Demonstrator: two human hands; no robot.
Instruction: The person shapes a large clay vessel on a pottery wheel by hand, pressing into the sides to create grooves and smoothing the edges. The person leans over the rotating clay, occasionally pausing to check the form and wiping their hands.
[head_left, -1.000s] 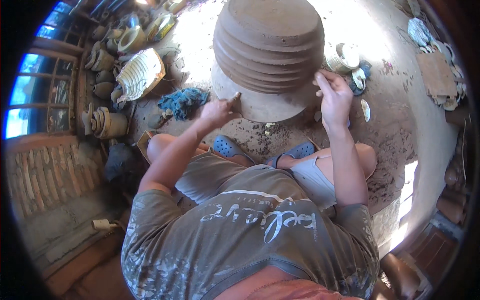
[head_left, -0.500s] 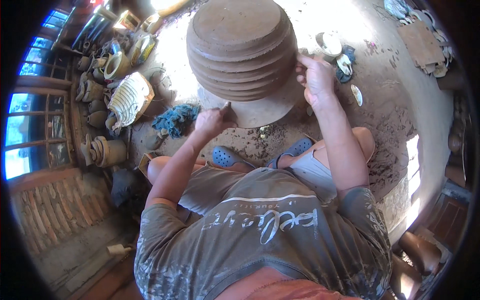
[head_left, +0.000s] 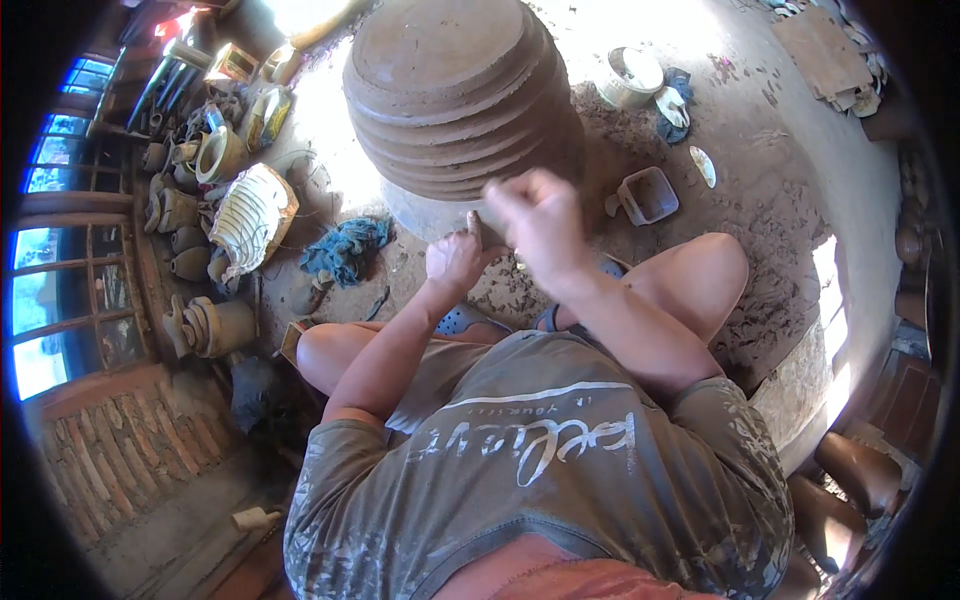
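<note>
A large ridged clay pot (head_left: 450,110) with a broad flat top stands in front of me on a round pale base (head_left: 415,208). My left hand (head_left: 456,258) is low at the base's near edge, index finger stretched up against it and thumb spread, holding nothing that I see. My right hand (head_left: 545,225) is just right of it, in front of the pot's lower right side. Motion smears its bent fingers, so I cannot tell whether anything is in them or whether they touch the pot.
Crumpled blue cloth (head_left: 345,248) lies left of the base. To the right are a small plastic tub (head_left: 650,195), a round white container (head_left: 630,78) and an oval white piece (head_left: 703,167). A ribbed pale piece (head_left: 255,215) and several small pots line the left side.
My right hand has swung left and nearer from the pot's right side. My left hand has shifted right along the base. The view has shifted, and the plastic tub now shows.
</note>
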